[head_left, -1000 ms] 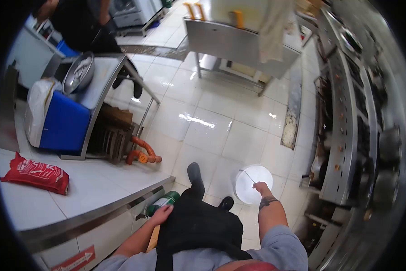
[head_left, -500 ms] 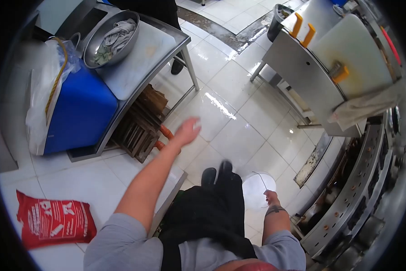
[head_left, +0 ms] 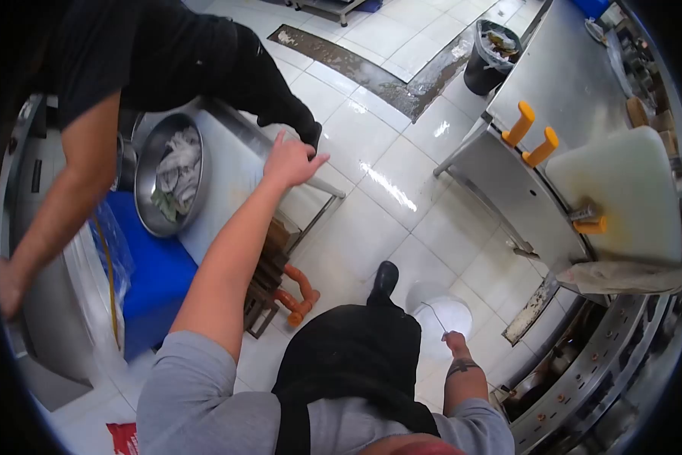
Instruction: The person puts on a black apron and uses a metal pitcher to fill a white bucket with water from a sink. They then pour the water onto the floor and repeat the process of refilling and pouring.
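Since the earlier frame, left hand (head_left: 289,161) has risen toward upper centre of the frame, fingers (head_left: 311,161) spread open, holding nothing, over the steel desk (head_left: 231,171) edge. Right hand (head_left: 455,343), lower centre-right, has fingers closed on the wire handle (head_left: 434,317) of a white bucket (head_left: 449,312) above the tiled floor (head_left: 402,227). A metal bowl (head_left: 166,182) sits left on the desk; a co-worker's arm (head_left: 60,197) crosses upper left.

White bucket (head_left: 449,315), blue cooler (head_left: 155,284), orange pipes (head_left: 299,292), black apron (head_left: 348,364).
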